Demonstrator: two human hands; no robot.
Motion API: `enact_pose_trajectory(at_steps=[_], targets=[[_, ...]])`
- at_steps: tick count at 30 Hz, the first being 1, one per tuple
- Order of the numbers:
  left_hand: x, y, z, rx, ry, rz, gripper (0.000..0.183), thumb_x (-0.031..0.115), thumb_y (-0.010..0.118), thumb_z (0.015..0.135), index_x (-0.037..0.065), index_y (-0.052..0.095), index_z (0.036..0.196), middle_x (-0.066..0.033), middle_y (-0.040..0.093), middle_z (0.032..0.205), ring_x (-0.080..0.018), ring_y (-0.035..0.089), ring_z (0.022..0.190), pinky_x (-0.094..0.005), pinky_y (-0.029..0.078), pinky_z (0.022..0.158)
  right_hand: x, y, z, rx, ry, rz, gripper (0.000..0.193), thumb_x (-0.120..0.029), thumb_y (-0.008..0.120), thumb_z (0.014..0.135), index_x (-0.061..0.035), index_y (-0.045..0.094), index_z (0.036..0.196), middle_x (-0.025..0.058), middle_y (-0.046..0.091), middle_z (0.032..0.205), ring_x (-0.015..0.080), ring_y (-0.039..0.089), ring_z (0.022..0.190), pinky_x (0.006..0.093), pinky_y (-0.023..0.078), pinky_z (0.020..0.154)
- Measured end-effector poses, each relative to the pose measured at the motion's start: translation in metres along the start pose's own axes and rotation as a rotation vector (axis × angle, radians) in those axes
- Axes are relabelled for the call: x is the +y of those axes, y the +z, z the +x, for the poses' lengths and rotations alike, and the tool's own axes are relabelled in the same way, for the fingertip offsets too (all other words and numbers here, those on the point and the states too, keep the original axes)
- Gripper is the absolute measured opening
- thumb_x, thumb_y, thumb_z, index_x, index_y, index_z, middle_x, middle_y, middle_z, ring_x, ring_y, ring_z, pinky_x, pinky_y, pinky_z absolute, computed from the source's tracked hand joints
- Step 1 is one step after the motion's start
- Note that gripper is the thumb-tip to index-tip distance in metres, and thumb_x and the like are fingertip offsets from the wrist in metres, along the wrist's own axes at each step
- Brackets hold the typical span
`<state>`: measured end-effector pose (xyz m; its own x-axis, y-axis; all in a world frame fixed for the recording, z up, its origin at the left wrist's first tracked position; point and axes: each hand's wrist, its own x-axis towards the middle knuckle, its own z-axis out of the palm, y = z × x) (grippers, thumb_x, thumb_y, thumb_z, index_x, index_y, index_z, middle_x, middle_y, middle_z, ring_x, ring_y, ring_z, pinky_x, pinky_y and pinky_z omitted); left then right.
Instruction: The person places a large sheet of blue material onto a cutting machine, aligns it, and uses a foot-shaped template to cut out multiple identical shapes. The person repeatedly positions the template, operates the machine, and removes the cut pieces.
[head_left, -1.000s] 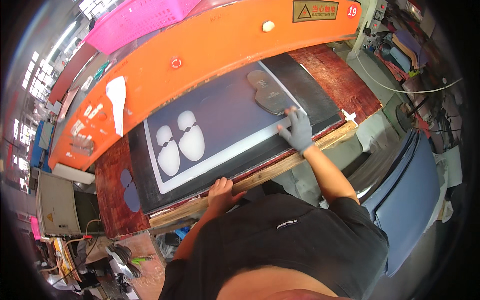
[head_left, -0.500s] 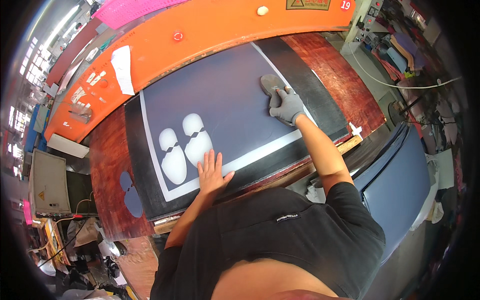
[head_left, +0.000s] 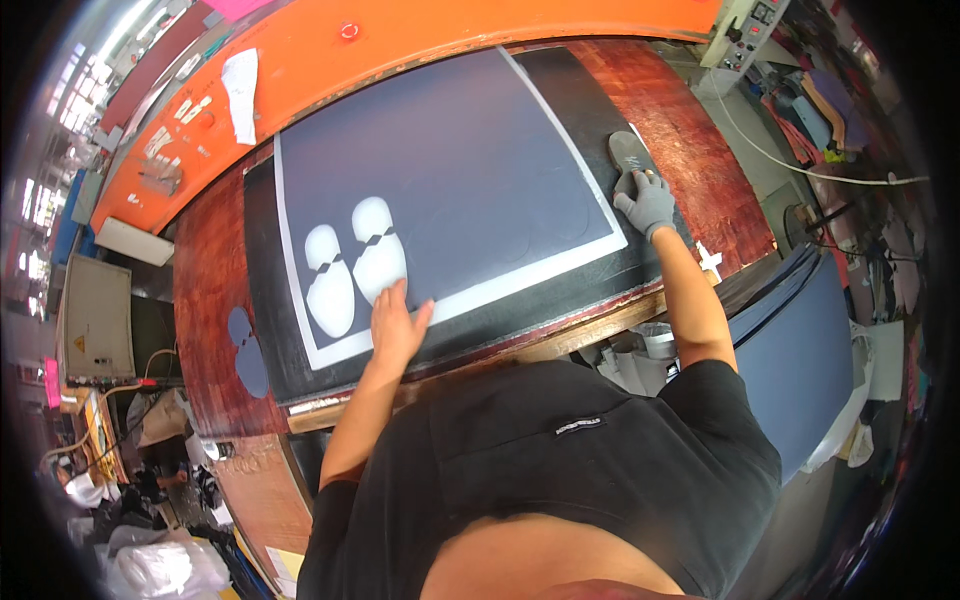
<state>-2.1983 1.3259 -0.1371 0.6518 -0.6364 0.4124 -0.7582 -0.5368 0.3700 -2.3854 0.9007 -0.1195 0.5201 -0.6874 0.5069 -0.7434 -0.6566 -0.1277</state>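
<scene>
My right hand (head_left: 649,205), in a grey glove, grips a dark grey sole-shaped cutting die (head_left: 628,151) at its near end. Both are over the black mat (head_left: 580,110), just past the right edge of a dark blue-grey sheet (head_left: 470,170). Bare and with fingers stretched out, my left hand (head_left: 398,335) rests at the sheet's near edge. Its fingertips touch the lower end of a white sole shape (head_left: 379,262) in the sheet. A second white sole shape (head_left: 330,303) lies to the left of that one. Each is split by a jagged dark band.
Dark sole-shaped pieces (head_left: 252,368) lie on the red-brown table (head_left: 205,330) at the left. An orange machine beam (head_left: 420,25) with a red button spans the far side. Stacked dark sheets (head_left: 800,350) stand at the right, below a hanging pale cable (head_left: 790,172).
My right hand has carried the cutting die rightward, off the sheet and onto the black mat's side. My left hand stays flat near the white sole shapes. The whole view has shifted slightly.
</scene>
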Motion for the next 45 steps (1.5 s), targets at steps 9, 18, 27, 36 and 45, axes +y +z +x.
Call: enact_pose_trajectory(at_steps=[9, 18, 27, 36, 45], targets=[[0.017, 0.003, 0.024, -0.108, -0.258, 0.272, 0.036, 0.034, 0.054, 0.089, 0.002, 0.051, 0.104, -0.0163, 0.064, 0.072, -0.0345, 0.063, 0.072, -0.0458, 0.048, 0.067, -0.040, -0.013, -0.034, -0.277, 0.059, 0.545, 0.036, -0.031, 0.066, 0.075, -0.0010, 0.062, 0.095, 0.0199, 0.063, 0.094, 0.0357, 0.061, 0.087, 0.0424, 0.047, 0.078], [0.031, -0.013, -0.063, 0.176, 0.026, 0.165, 0.040, 0.024, 0.065, 0.083, 0.003, 0.048, 0.113, -0.0186, 0.060, 0.085, -0.0347, 0.060, 0.075, -0.0465, 0.046, 0.066, 0.003, -0.020, -0.094, -0.448, 0.000, 0.699, 0.032, -0.027, 0.070, 0.077, -0.0009, 0.060, 0.092, 0.0146, 0.060, 0.077, 0.0291, 0.059, 0.073, 0.0377, 0.046, 0.068], [0.067, -0.027, -0.099, -0.010, -1.188, -1.899, 0.058, 0.030, 0.062, 0.088, 0.000, 0.032, 0.128, -0.0165, 0.047, 0.122, -0.0291, 0.059, 0.102, -0.0420, 0.050, 0.081, -0.137, -0.066, -0.099, -0.067, -1.004, 0.618, 0.062, -0.034, 0.073, 0.070, -0.0038, 0.052, 0.119, 0.0175, 0.051, 0.123, 0.0335, 0.048, 0.114, 0.0422, 0.038, 0.096], [0.078, 0.010, -0.047, -0.101, -0.961, -2.289, 0.039, 0.036, 0.060, 0.089, 0.008, 0.049, 0.112, -0.0079, 0.056, 0.100, -0.0191, 0.053, 0.079, -0.0323, 0.046, 0.071, -0.195, -0.059, -0.099, -0.424, -1.237, 0.612, 0.083, -0.049, 0.071, 0.067, -0.0019, 0.046, 0.130, 0.0205, 0.041, 0.136, 0.0367, 0.035, 0.129, 0.0441, 0.028, 0.107], [0.078, 0.001, -0.038, -0.250, -0.712, -2.240, 0.038, 0.040, 0.040, 0.098, 0.009, 0.050, 0.117, -0.0045, 0.059, 0.101, -0.0141, 0.048, 0.057, -0.0322, 0.046, 0.062, -0.202, -0.061, -0.084, -0.432, -1.143, 0.838, 0.069, -0.038, 0.071, 0.073, -0.0006, 0.050, 0.126, 0.0204, 0.048, 0.130, 0.0349, 0.044, 0.122, 0.0403, 0.036, 0.101]])
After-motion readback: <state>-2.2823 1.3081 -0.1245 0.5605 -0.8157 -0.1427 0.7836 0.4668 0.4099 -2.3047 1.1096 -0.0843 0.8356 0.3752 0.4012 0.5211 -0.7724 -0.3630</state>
